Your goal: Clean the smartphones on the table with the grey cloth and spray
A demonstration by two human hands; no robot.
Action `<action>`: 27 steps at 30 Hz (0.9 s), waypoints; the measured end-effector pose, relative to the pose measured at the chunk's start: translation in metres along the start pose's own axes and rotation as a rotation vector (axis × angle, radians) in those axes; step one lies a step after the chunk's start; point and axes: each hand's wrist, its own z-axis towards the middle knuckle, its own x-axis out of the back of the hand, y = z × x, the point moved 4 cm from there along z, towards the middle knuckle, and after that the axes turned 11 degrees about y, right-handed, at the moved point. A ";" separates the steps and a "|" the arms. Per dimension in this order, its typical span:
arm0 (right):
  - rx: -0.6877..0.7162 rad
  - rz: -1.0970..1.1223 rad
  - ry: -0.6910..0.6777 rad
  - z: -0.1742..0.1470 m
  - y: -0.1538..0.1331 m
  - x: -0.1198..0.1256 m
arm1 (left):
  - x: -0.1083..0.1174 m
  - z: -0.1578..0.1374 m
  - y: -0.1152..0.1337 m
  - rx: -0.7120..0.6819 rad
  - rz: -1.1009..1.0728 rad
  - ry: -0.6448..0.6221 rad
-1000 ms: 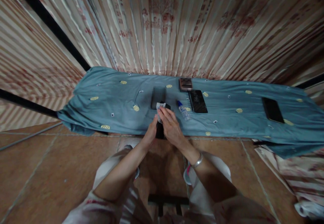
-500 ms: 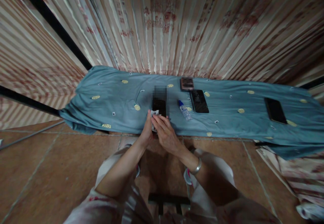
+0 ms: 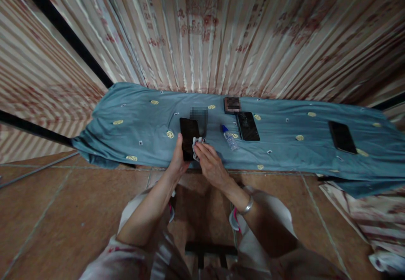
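A dark smartphone (image 3: 189, 133) is held near the front edge of the cloth-covered surface, tilted slightly to the left. My left hand (image 3: 179, 159) grips its lower left side, the thumb along the edge. My right hand (image 3: 211, 164) pinches a crumpled pale cloth (image 3: 196, 147) against the phone's lower right side. Just behind the phone lies a dark blurred patch I cannot make out. Right of my hands rests a small clear bottle (image 3: 231, 140) with a blue cap, lying on its side.
Beyond the bottle lies a black phone (image 3: 248, 126), with a small blurred dark box (image 3: 232, 104) behind it. Another black phone (image 3: 342, 137) is far right. Teal patterned fabric (image 3: 284, 153) covers the long surface. Striped curtains (image 3: 202, 60) hang behind; a stool (image 3: 211, 248) is below me.
The phone has shifted left and tilted, showing more of its dark face. My left hand has moved left with it. The cloth in my right hand now sits on the phone's right side.
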 end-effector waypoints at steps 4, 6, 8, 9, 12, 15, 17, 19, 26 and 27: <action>-0.014 -0.026 0.016 -0.001 0.006 0.000 | 0.000 -0.003 -0.006 0.018 0.015 -0.003; -0.027 -0.038 0.019 -0.002 0.009 0.000 | 0.000 -0.005 -0.009 0.023 0.034 -0.009; -0.035 -0.049 0.025 -0.003 0.011 -0.001 | -0.001 -0.007 -0.012 0.028 0.044 -0.035; -0.035 -0.054 0.027 -0.002 0.012 -0.001 | -0.002 -0.007 -0.014 0.032 0.046 -0.052; -0.035 -0.065 0.015 -0.001 0.011 0.000 | -0.003 -0.006 -0.019 0.042 0.034 -0.093; -0.029 -0.064 -0.003 0.003 0.007 0.002 | -0.004 -0.005 -0.024 0.024 0.030 -0.092; -0.021 -0.062 -0.004 0.005 0.005 0.003 | -0.005 -0.005 -0.027 -0.025 0.050 -0.090; -0.008 -0.063 0.005 0.007 0.005 0.005 | -0.005 -0.006 -0.029 -0.103 0.082 -0.098; -0.029 -0.100 0.021 0.015 0.016 0.007 | 0.006 0.004 -0.037 -0.300 0.247 -0.094; -0.036 -0.105 0.024 0.017 0.018 0.007 | 0.008 0.006 -0.038 -0.344 0.306 -0.101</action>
